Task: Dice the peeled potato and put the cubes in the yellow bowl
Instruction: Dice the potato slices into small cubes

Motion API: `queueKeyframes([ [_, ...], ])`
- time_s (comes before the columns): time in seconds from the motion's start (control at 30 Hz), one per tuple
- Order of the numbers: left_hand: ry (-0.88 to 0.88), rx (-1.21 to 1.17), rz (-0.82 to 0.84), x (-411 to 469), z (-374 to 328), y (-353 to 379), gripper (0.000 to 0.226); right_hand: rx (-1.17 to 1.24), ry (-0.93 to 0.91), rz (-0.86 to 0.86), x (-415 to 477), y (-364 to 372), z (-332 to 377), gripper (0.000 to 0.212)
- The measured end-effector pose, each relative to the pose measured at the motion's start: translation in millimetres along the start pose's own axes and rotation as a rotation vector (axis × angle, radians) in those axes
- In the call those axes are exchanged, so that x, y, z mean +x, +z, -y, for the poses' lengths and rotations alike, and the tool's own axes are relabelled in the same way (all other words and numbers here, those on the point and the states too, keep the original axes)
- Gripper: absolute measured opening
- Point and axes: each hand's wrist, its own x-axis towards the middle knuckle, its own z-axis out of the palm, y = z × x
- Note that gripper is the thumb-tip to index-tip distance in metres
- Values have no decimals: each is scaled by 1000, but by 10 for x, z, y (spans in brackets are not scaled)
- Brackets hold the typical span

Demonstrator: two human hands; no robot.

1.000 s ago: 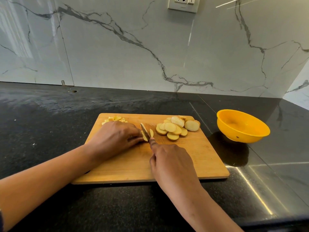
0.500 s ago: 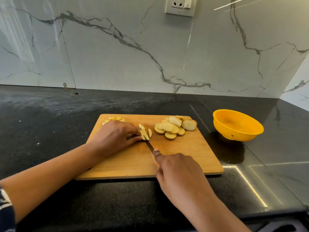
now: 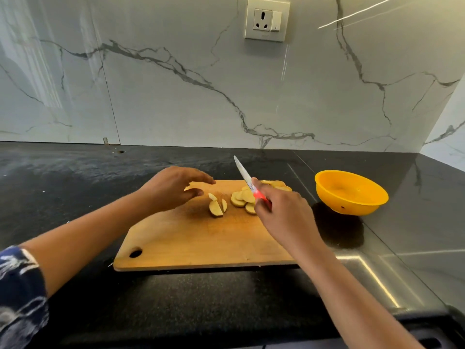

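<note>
On the wooden cutting board (image 3: 201,243), toward its 12 o'clock edge, lies the potato in two groups. A pile of round potato slices (image 3: 242,199) sits at about 1 o'clock from the board's centre, partly hidden behind my right hand (image 3: 284,212). Just beside the pile, at its 9 o'clock, is a cut slice (image 3: 216,207), split into strips that lean against each other, with a small gap between it and the pile.

My right hand grips the knife (image 3: 243,173) by its red handle, with my fingers wrapped round the handle. The blade is raised off the board, clear of the potato, and its tip points toward 11 o'clock.

My left hand (image 3: 173,188) hovers over the board's 11 o'clock corner. Its fingers are loosely extended toward 3 o'clock and the thumb is held apart; it holds nothing. The fingertips are near the cut slice but do not touch it. A patterned blue sleeve (image 3: 20,285) shows at 8 o'clock in the view.

The yellow bowl (image 3: 352,207) stands on the dark countertop (image 3: 75,185) at 3 o'clock of the board, well apart from its edge. A wall socket (image 3: 266,21) is set in the marble backsplash (image 3: 176,96) at 12 o'clock.
</note>
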Motion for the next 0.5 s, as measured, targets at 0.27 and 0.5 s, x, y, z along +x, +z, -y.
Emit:
queueKeyframes([
  [0.27,101,145,334,403,147,50,28,22,14,-27,-8,130,-184,47],
  [0.5,228,135,207,487,154,-19,24,43,54,-17,4,166,-201,47],
])
